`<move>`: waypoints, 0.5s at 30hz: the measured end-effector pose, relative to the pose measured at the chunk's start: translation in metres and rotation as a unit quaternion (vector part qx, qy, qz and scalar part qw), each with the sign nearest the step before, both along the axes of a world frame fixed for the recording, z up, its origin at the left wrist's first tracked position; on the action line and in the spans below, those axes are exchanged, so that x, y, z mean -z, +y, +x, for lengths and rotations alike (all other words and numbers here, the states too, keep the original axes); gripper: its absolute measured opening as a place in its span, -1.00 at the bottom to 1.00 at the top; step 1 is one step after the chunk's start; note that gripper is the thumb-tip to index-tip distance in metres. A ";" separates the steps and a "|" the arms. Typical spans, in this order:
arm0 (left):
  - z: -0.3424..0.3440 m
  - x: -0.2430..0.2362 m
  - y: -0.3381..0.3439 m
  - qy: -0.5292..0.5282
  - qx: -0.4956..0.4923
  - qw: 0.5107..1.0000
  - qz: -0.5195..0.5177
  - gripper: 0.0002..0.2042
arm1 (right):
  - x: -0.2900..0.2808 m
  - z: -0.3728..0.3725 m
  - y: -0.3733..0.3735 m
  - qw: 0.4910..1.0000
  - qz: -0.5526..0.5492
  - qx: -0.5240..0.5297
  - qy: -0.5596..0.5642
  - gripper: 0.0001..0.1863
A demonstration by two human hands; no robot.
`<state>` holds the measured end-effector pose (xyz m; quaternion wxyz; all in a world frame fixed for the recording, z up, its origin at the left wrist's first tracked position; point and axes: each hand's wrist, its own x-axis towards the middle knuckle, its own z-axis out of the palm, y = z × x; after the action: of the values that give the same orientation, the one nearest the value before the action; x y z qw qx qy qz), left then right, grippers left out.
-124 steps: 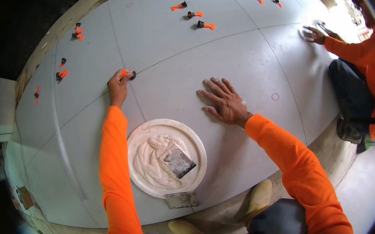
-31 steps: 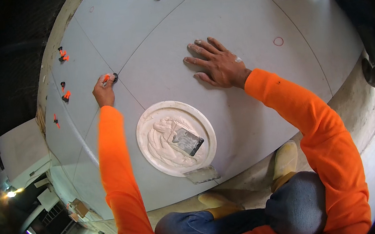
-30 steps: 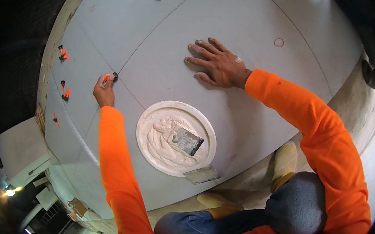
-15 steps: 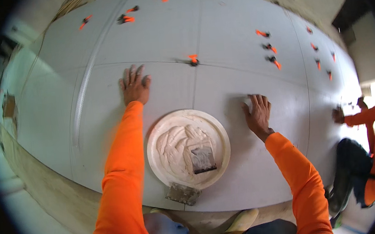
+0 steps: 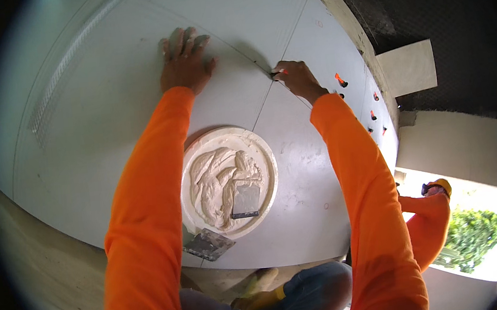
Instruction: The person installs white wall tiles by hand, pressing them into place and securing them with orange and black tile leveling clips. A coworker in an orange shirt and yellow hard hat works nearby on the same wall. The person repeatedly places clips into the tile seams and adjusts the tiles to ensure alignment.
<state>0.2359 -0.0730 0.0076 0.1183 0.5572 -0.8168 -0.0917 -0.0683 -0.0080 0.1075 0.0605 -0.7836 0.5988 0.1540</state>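
Observation:
My left hand (image 5: 185,68) lies palm down with spread fingers on a big grey tile surface (image 5: 112,102), holding nothing. At the crossing of the joint lines, my right hand (image 5: 301,82) pinches a small orange and black tile leveling clip (image 5: 275,76), partly hidden by the fingers. Between my forearms sits a round off-white tray (image 5: 270,174) of creamy paste (image 5: 208,186). A broad putty knife blade (image 5: 246,200) lies in the paste. Another smeared putty blade (image 5: 209,244) rests against the tray's near side.
Several more orange and black clips (image 5: 341,80) stand along joints to the right. A person in orange (image 5: 428,227) is beyond my right arm. A pale panel (image 5: 411,69) lies past the tile edge. A translucent mesh strip (image 5: 74,58) lies far left.
My right hand has moved forward and left from the bare surface and taken hold of the clip at the joint crossing. My left hand stays flat. The view has turned and shifted.

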 end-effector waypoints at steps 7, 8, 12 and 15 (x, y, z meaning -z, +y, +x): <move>0.004 -0.003 0.001 0.035 0.003 0.999 0.008 -0.39 | -0.001 -0.006 0.011 0.975 0.036 0.200 -0.088 -0.83; 0.003 -0.002 0.001 0.035 0.002 0.999 0.005 -0.39 | 0.000 -0.009 0.009 0.972 0.012 0.203 -0.120 -0.84; 0.000 0.004 0.003 0.052 -0.010 0.998 -0.016 -0.41 | 0.014 -0.022 0.014 0.955 0.013 0.261 -0.142 -0.88; -0.001 0.007 0.001 0.073 0.002 0.997 -0.003 -0.41 | 0.014 -0.029 0.023 0.934 -0.001 0.265 -0.241 -0.90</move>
<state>0.2347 -0.0724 0.0003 0.1793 0.5472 -0.8073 -0.1295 -0.0970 0.0147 0.0933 0.2409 -0.6102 0.7522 -0.0613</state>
